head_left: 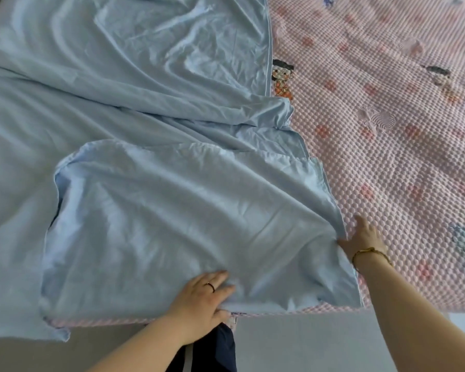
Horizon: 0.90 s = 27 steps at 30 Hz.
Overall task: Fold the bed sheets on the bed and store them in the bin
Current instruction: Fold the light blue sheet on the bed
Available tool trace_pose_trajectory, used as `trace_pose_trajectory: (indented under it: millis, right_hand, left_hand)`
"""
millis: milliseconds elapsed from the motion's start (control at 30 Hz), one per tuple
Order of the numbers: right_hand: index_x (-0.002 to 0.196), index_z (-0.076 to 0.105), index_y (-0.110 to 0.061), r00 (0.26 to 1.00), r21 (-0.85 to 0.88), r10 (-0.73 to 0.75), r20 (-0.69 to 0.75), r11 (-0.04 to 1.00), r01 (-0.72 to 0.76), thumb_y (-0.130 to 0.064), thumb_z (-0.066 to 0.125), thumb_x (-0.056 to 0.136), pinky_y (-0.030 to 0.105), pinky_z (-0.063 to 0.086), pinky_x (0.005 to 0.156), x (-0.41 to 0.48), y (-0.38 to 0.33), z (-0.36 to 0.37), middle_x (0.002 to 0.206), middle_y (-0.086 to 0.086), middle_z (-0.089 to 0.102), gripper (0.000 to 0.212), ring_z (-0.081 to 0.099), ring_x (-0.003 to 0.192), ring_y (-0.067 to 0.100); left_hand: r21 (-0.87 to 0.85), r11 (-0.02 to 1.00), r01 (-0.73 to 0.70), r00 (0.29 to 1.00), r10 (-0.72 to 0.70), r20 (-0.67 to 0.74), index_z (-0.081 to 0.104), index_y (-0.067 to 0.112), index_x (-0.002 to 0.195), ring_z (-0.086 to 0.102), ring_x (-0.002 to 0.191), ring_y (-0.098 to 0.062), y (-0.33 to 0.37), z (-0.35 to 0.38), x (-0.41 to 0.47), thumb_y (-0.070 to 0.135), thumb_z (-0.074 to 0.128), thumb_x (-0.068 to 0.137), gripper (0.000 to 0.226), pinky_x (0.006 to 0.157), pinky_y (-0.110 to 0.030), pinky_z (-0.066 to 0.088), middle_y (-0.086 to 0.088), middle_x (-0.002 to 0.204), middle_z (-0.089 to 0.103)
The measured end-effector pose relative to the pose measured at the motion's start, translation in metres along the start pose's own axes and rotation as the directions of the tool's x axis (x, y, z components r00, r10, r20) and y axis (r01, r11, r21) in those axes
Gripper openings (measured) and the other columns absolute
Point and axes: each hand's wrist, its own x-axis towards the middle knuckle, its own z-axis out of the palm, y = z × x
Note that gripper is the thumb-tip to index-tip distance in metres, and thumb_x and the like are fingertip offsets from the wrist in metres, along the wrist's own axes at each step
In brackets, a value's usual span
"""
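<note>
A light blue bed sheet (134,124) lies wrinkled over the left and middle of the bed, with one corner flap folded back toward the near edge. My left hand (204,299) rests on that flap at the near edge, thumb curled under the hem, pinching it. My right hand (363,237) lies at the flap's right edge, thumb tucked under the cloth and fingers spread on the pink cover. No bin is in view.
A pink bubble-textured bed cover (387,116) with cartoon prints fills the right side of the bed. Grey floor (306,345) runs along the near edge. Dark clothing (215,353) shows at the bottom centre.
</note>
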Motion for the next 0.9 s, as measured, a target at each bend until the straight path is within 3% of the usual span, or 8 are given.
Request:
trace_pose_trajectory:
  millis: [100,167,267,467,600,767,833,900]
  right_hand:
    - [0.147,0.012,-0.018,0.994,-0.177,-0.068,-0.089,0.983,0.051,-0.025,0.049,0.092,0.038,0.009,0.114,-0.022,-0.018,0.018,0.154,0.007,0.008,0.066,0.008,0.141,0.027]
    - [0.147,0.009,-0.02,0.985,-0.223,-0.149,-0.084,0.966,0.127,-0.025,0.043,0.094,0.036,0.003,0.116,-0.038,-0.039,0.03,0.156,0.005,0.0,0.063,-0.001,0.143,0.024]
    - [0.146,0.013,-0.021,0.953,-0.235,-0.303,-0.018,0.928,0.29,-0.025,0.04,0.095,0.033,0.001,0.115,-0.065,-0.086,0.049,0.156,0.003,0.001,0.058,-0.002,0.143,0.022]
    - [0.135,0.039,-0.019,0.778,-0.005,-0.584,0.23,0.799,0.601,-0.017,0.044,0.094,0.027,0.032,0.104,-0.137,-0.189,0.113,0.138,0.0,0.04,0.041,0.041,0.125,0.017]
    - [0.121,0.054,-0.019,0.739,0.189,-0.559,0.376,0.827,0.53,-0.016,0.043,0.095,0.022,0.043,0.076,-0.19,-0.248,0.163,0.105,-0.003,0.055,0.029,0.05,0.092,0.011]
    - [0.087,0.058,-0.021,0.659,0.194,-0.499,0.562,0.855,0.482,-0.021,0.047,0.093,0.022,0.039,0.072,-0.266,-0.318,0.241,0.095,0.003,0.06,0.012,0.05,0.084,0.016]
    - [0.07,0.051,-0.02,0.631,0.227,-0.422,0.651,0.901,0.369,-0.025,0.05,0.093,0.025,0.042,0.067,-0.292,-0.34,0.266,0.083,0.002,0.058,0.023,0.052,0.075,0.016]
    - [0.072,0.052,-0.018,0.605,0.241,-0.337,0.721,0.941,0.237,-0.035,0.05,0.093,0.022,0.043,0.062,-0.32,-0.366,0.281,0.081,0.001,0.056,0.027,0.051,0.071,0.013]
  left_hand:
    - [0.016,0.983,0.182,0.983,-0.182,-0.01,0.072,0.041,0.084,0.068,0.083,-0.002,-0.025,-0.006,-0.018,0.06,0.026,0.079,0.051,0.067,-0.018,0.053,0.013,0.097,0.071]
    - [-0.039,0.95,0.309,0.948,-0.311,-0.063,0.073,0.032,0.093,0.069,0.089,-0.012,-0.045,-0.018,-0.038,0.054,0.051,0.074,0.037,0.072,-0.023,0.054,0.001,0.106,0.069]
    - [-0.097,0.764,0.637,0.763,-0.644,-0.056,0.03,0.023,0.143,0.027,0.139,-0.019,-0.085,-0.019,-0.074,0.042,0.046,0.092,0.057,0.111,-0.034,0.022,-0.005,0.153,0.022]
    - [-0.147,0.389,0.91,0.401,-0.913,0.068,0.007,0.019,0.147,0.005,0.144,-0.021,-0.156,-0.005,-0.154,0.039,0.038,0.096,0.063,0.113,-0.042,0.015,-0.003,0.156,0.0]
    - [-0.585,0.313,0.748,0.324,-0.942,-0.09,0.054,-0.007,0.117,0.054,0.103,-0.05,-0.195,0.023,-0.185,-0.01,0.078,0.056,0.065,0.071,-0.056,0.051,-0.031,0.121,0.051]
    - [-0.873,-0.106,0.477,0.131,-0.973,0.19,0.041,-0.002,0.125,0.052,0.105,-0.042,-0.246,0.043,-0.223,-0.002,0.054,0.084,0.043,0.081,-0.042,0.038,-0.024,0.123,0.047]
    - [-0.916,-0.229,0.33,0.166,-0.941,0.295,0.043,0.001,0.124,0.055,0.104,-0.038,-0.261,0.04,-0.24,-0.002,0.053,0.084,0.041,0.077,-0.033,0.036,-0.021,0.112,0.057]
    - [-0.951,-0.166,0.261,0.287,-0.927,0.24,0.058,0.008,0.099,0.058,0.092,-0.03,-0.277,0.032,-0.265,-0.008,0.049,0.083,0.025,0.066,-0.024,0.036,-0.013,0.09,0.064]
